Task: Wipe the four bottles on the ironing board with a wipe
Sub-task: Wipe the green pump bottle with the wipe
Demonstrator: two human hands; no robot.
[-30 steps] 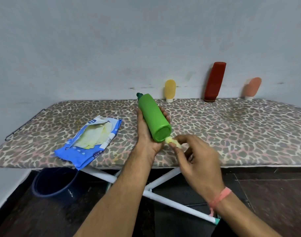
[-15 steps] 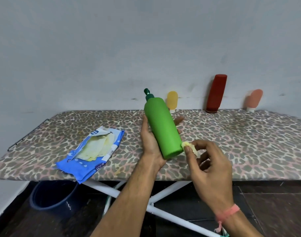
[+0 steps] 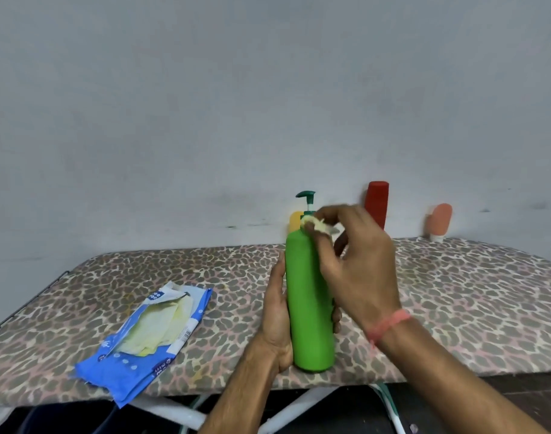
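Observation:
A green pump bottle stands upright near the front edge of the leopard-print ironing board. My left hand grips its lower body from the left. My right hand pinches a small pale yellow wipe against the bottle's shoulder, just below the dark green pump. Behind, against the wall, a yellow bottle peeks out beside the pump, a tall red bottle leans upright, and a small peach bottle stands at the right.
An opened blue wipe pack with pale sheets showing lies on the board's front left. The grey wall runs right behind the board. White board legs and dark floor show below the front edge.
The green bottle went from tilted to upright. My right hand moved the wipe from the bottle's base up to its shoulder by the pump. The view has come closer.

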